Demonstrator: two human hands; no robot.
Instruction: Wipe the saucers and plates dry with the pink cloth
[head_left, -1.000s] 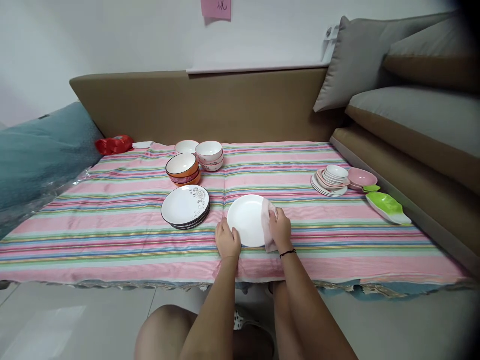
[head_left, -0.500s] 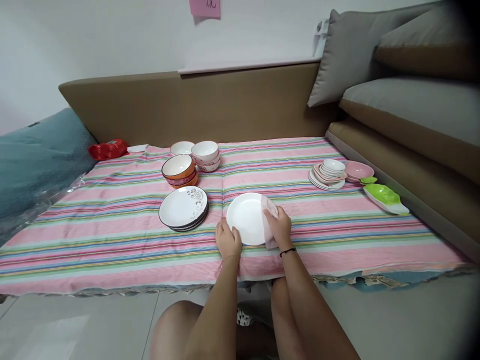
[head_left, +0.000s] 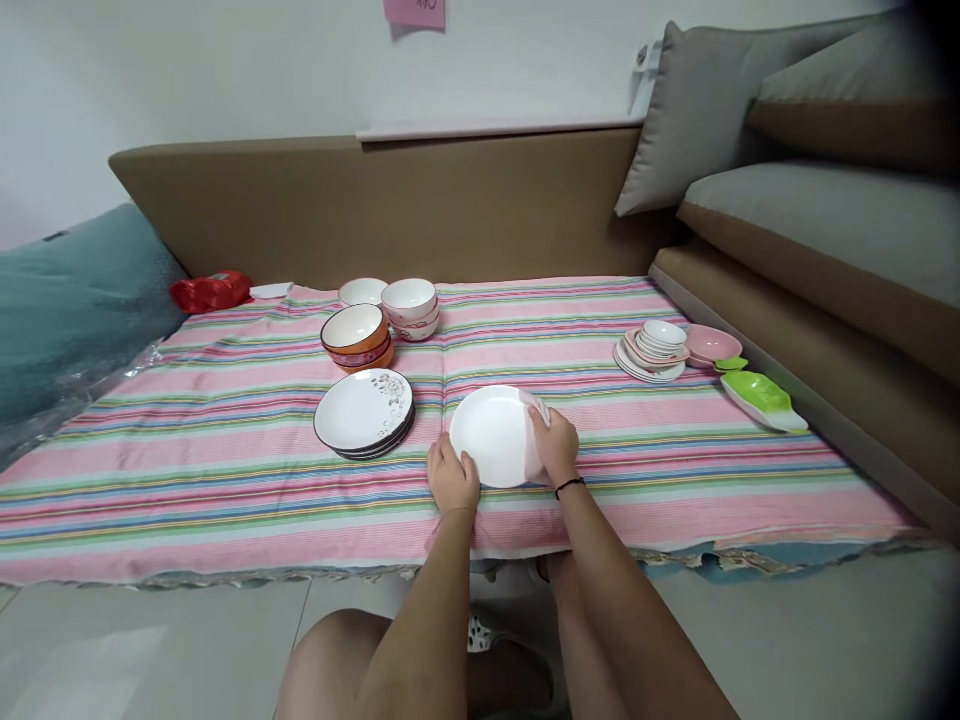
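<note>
A plain white plate (head_left: 491,436) lies on the striped cloth (head_left: 225,470) near its front edge. My left hand (head_left: 452,479) grips the plate's near left rim, fingers curled. My right hand (head_left: 556,445) presses a pale pink cloth (head_left: 534,461) against the plate's right side, fingers closed over it. A stack of white plates with dark rims and a flower pattern (head_left: 364,425) sits just left of the white plate.
Orange bowls (head_left: 355,337) and white bowls (head_left: 409,305) are stacked behind. Small plates and saucers (head_left: 651,352), a pink dish (head_left: 712,344) and a green leaf dish (head_left: 761,398) stand at the right. A red bag (head_left: 210,291) lies far left. Sofa cushions (head_left: 817,230) rise on the right.
My right hand has slid the pink cloth a little inward and down over the plate's right side. My left hand stays on the rim. The view has shifted slightly.
</note>
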